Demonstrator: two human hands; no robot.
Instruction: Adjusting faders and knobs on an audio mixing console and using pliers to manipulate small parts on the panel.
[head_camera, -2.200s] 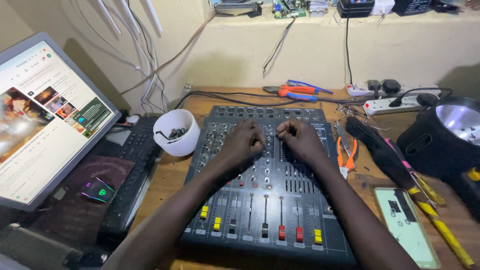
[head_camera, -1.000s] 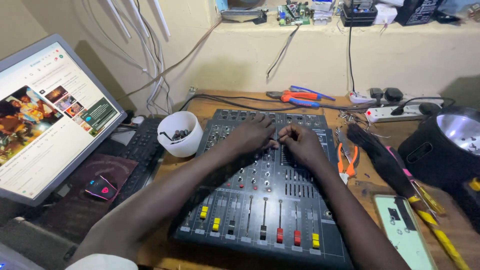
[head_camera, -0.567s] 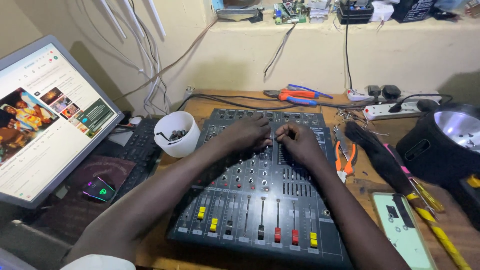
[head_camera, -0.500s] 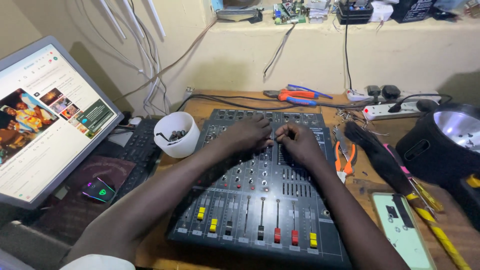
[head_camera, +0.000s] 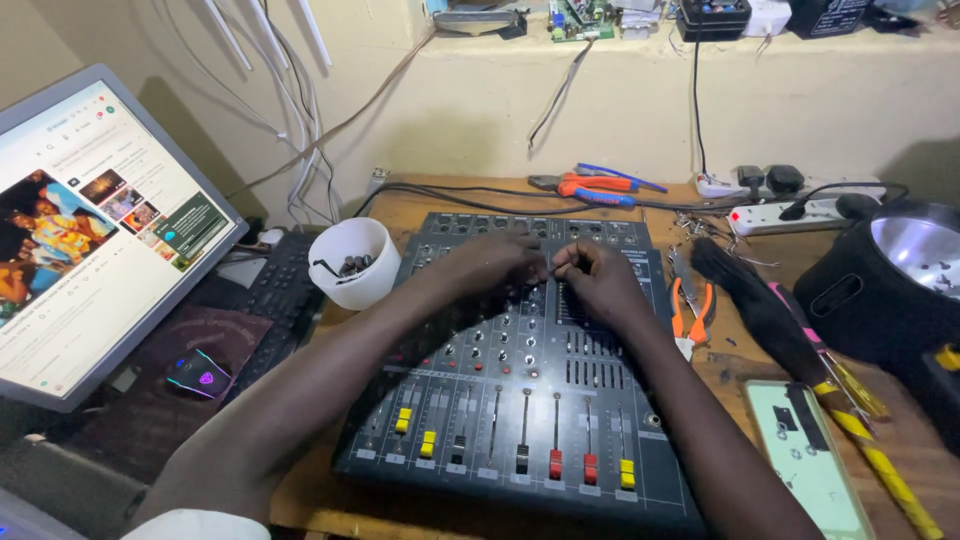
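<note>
- Resting flat on the wooden bench (head_camera: 420, 205), the audio mixer (head_camera: 530, 400) runs lengthwise away from the person.
- Left hand (head_camera: 492, 265) and right hand (head_camera: 600, 283) meet fingertip to fingertip over its upper knob rows, both equally near.
- Fingers curl, pinching something too small to tell.

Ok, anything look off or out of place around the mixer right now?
Yes: the mixer has several bare fader stems with no caps beside the yellow and red capped ones. Small loose metal bits lie scattered on the wooden table near the power strip.
</note>
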